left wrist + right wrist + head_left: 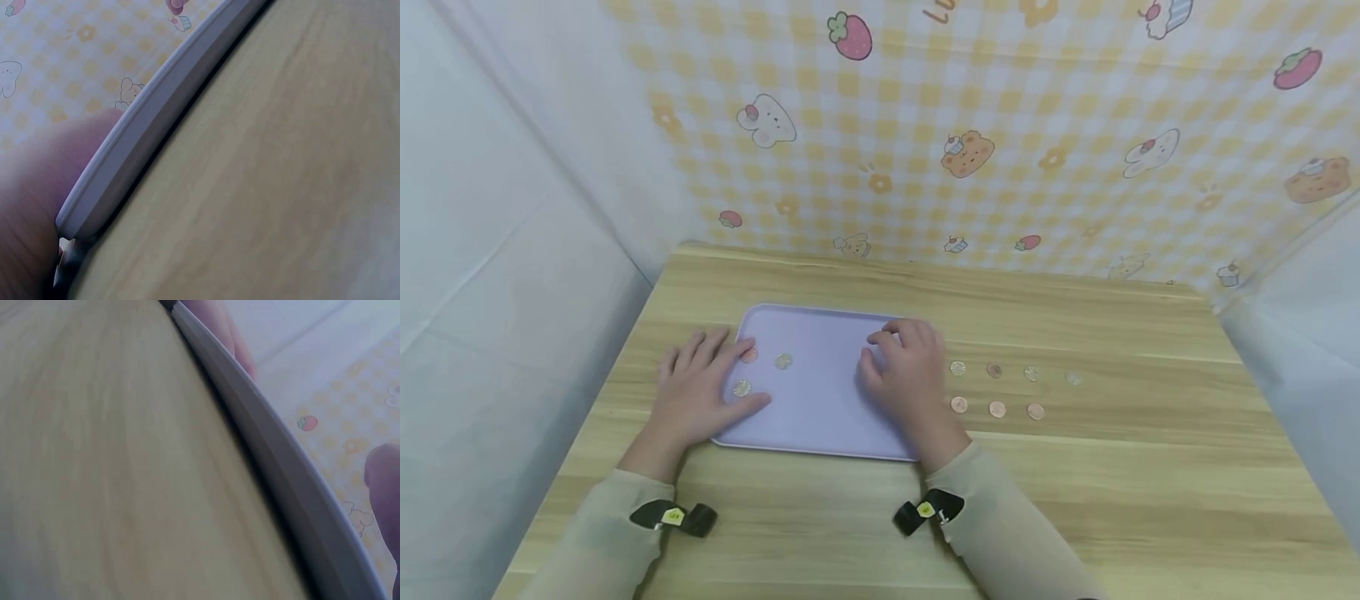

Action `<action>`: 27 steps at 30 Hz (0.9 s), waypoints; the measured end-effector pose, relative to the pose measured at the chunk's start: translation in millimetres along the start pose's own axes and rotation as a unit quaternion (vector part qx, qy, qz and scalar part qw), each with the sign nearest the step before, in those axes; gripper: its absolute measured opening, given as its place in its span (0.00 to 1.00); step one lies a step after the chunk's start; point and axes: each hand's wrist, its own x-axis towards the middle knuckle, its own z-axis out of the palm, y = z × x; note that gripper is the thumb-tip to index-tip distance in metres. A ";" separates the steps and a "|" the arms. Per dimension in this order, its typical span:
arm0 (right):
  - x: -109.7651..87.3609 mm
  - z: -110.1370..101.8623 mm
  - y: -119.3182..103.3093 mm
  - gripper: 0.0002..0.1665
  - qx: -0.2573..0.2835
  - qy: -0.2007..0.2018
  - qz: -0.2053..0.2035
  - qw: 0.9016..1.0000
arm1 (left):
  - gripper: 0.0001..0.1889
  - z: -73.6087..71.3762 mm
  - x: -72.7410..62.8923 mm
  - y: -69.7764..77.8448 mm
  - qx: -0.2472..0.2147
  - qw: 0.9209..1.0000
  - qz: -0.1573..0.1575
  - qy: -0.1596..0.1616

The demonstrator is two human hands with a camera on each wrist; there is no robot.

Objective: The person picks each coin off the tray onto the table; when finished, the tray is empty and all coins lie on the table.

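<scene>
A lilac tray [827,392] lies on the table with a copper-coloured coin [749,356] and two paler coins [783,361] near its left end. My left hand [696,392] lies spread at the tray's left edge, index finger by the copper coin and thumb reaching over the tray floor. Over the tray's right side is my right hand [906,371], its fingers loosely bent and thumb apart from the index fingertip. Nothing shows between them. In the right wrist view, the right thumb [386,494] appears beyond the tray's rim [281,444].
To the right of the tray, several coins [997,409] lie in two rows on the wooden table [1150,467]. A yellow checked cloth [910,200] hangs behind the table, and white sheets [497,250] hang at the sides. Each forearm wears a wrist camera [700,520].
</scene>
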 end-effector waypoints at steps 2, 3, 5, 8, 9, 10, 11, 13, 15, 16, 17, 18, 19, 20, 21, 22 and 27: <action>0.3 2.2 -3.6 0.07 -0.003 -0.006 -0.004 1.000 | 0.49 0.5 0.6 -0.4 0.001 1.000 -0.003 -0.003; 0.4 3.4 -5.5 0.06 -0.004 -0.011 -0.005 1.000 | 0.49 0.7 0.8 -0.5 0.001 1.000 -0.003 -0.004; 0.6 5.2 -9.1 0.06 -0.004 -0.023 -0.002 1.000 | 0.49 0.7 0.9 -0.1 0.000 1.000 -0.003 -0.004; 0.3 7.2 -13.5 0.06 -0.002 -0.040 0.011 0.999 | 0.49 0.3 0.5 0.5 -0.001 1.000 -0.001 -0.003; 0.2 8.0 -14.6 0.06 -0.001 -0.045 0.015 0.999 | 0.49 0.1 0.3 0.8 -0.001 1.000 0.000 -0.002; 0.1 8.7 -15.7 0.06 0.000 -0.050 0.019 0.999 | 0.49 -0.1 0.2 0.9 -0.001 1.000 0.001 -0.002; 0.0 9.7 -16.7 0.07 0.002 -0.053 0.021 0.998 | 0.48 -0.3 0.3 1.1 -0.001 1.000 0.001 -0.001; -0.5 11.7 -18.7 0.07 0.005 -0.062 0.026 0.998 | 0.49 -0.2 0.6 1.2 0.000 1.000 0.002 -0.001; -0.8 13.9 -20.8 0.08 0.004 -0.072 0.031 0.997 | 0.49 -0.4 1.0 1.5 0.000 1.000 0.002 -0.002; -0.9 14.9 -21.8 0.08 0.004 -0.076 0.033 0.997 | 0.49 -0.4 1.1 1.5 -0.001 1.000 0.002 -0.003; -1.1 16.0 -22.5 0.08 0.004 -0.080 0.036 0.996 | 0.49 -0.5 1.2 1.8 -0.001 1.000 0.001 -0.004; -1.0 16.4 -23.3 0.08 0.005 -0.084 0.038 0.996 | 0.49 -0.6 1.3 2.1 -0.001 1.000 0.002 -0.004; -0.8 16.8 -24.1 0.09 0.005 -0.087 0.039 0.995 | 0.48 -1.1 1.1 2.4 -0.002 1.000 0.001 -0.005; -0.8 17.3 -24.8 0.09 0.006 -0.091 0.040 0.995 | 0.48 -1.4 0.9 2.6 -0.002 1.000 0.001 -0.005; -0.7 17.7 -25.8 0.09 0.008 -0.093 0.040 0.995 | 0.48 -1.3 0.8 2.9 -0.002 1.000 0.001 -0.004; -0.8 18.2 -26.7 0.09 0.011 -0.095 0.038 0.995 | 0.48 -1.5 0.5 3.0 -0.002 1.000 0.000 -0.003; -1.1 22.4 -37.5 0.10 0.019 -0.110 0.024 0.994 | 0.48 -1.1 0.3 3.3 -0.001 1.000 -0.001 -0.001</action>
